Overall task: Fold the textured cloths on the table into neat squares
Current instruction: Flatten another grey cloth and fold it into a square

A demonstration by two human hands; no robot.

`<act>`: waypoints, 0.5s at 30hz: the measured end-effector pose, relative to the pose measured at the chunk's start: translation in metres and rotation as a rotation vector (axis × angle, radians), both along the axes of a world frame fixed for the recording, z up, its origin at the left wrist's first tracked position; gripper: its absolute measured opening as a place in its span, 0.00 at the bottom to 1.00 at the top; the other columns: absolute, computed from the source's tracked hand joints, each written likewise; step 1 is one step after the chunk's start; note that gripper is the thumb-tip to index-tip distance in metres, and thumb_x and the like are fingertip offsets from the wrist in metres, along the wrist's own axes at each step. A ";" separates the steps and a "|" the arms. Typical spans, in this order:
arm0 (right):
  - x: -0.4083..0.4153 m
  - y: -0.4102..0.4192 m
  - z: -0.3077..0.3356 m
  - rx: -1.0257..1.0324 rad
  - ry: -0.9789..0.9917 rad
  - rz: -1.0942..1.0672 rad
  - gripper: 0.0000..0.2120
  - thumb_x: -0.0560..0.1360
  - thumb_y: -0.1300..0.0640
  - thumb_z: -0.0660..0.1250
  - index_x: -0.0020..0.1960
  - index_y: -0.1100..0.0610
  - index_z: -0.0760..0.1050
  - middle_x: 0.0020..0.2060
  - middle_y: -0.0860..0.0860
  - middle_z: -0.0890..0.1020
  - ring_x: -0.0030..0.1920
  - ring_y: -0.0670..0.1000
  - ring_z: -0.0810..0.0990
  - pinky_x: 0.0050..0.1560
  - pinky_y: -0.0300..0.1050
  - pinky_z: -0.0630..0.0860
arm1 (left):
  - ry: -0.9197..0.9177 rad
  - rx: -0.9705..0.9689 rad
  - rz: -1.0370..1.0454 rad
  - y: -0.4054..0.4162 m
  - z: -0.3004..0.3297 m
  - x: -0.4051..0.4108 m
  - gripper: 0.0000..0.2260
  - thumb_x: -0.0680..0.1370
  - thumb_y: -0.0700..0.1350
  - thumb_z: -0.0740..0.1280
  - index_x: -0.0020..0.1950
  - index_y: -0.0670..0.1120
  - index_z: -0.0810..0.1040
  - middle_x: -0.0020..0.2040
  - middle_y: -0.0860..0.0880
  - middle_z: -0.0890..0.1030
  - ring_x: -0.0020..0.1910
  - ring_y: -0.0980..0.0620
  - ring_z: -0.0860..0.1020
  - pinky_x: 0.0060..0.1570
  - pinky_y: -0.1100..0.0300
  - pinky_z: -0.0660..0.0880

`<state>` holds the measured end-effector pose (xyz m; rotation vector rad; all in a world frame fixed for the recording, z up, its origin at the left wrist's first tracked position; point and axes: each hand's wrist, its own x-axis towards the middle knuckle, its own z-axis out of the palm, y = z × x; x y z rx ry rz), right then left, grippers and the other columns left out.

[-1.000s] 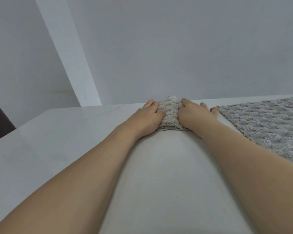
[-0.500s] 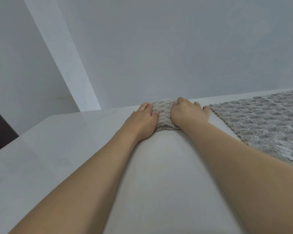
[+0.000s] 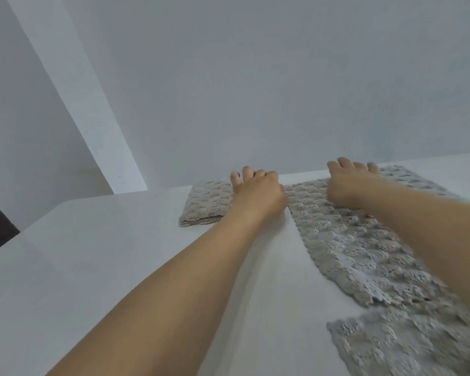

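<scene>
White tabletop (image 3: 120, 267) carries three textured cloths: one folded square (image 3: 206, 204), two flat beside it. Left hand (image 3: 258, 194) rests curled between the square and the flat cloth (image 3: 350, 245); right hand (image 3: 347, 183) presses that cloth, grip unclear.

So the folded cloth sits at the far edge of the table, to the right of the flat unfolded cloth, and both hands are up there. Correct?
Not quite: the head view shows the folded cloth to the left of the flat unfolded cloth, not the right. The rest holds: it sits near the table's far edge, with the left hand and the right hand both up there.
</scene>
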<state>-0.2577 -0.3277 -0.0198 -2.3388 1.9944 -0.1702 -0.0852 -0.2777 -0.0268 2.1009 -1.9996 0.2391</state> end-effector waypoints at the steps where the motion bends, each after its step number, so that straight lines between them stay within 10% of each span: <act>1: -0.009 0.000 -0.008 0.012 0.057 0.012 0.25 0.79 0.56 0.51 0.76 0.57 0.54 0.74 0.57 0.62 0.73 0.61 0.61 0.73 0.62 0.52 | 0.012 0.107 0.061 -0.006 0.000 -0.010 0.14 0.80 0.47 0.53 0.63 0.47 0.71 0.62 0.47 0.75 0.63 0.45 0.64 0.63 0.44 0.55; 8: -0.026 0.013 -0.035 -0.207 0.015 0.032 0.21 0.78 0.50 0.49 0.64 0.59 0.70 0.62 0.60 0.71 0.64 0.62 0.67 0.66 0.60 0.61 | 0.293 0.347 0.144 -0.037 -0.002 -0.035 0.09 0.81 0.51 0.57 0.51 0.46 0.68 0.60 0.43 0.76 0.62 0.40 0.73 0.62 0.51 0.70; 11: -0.031 0.018 -0.034 -0.210 -0.015 0.090 0.19 0.76 0.49 0.53 0.60 0.57 0.73 0.58 0.58 0.74 0.62 0.61 0.69 0.64 0.58 0.64 | 0.507 0.218 0.091 -0.018 0.000 -0.038 0.06 0.80 0.45 0.60 0.46 0.43 0.68 0.46 0.45 0.74 0.44 0.45 0.73 0.39 0.57 0.67; 15: -0.030 0.033 -0.016 -0.282 -0.290 0.189 0.07 0.73 0.51 0.62 0.48 0.53 0.70 0.46 0.49 0.73 0.51 0.56 0.72 0.65 0.54 0.64 | 0.873 -0.129 0.065 0.028 0.013 -0.040 0.07 0.75 0.35 0.58 0.42 0.47 0.65 0.38 0.50 0.69 0.36 0.48 0.67 0.35 0.55 0.65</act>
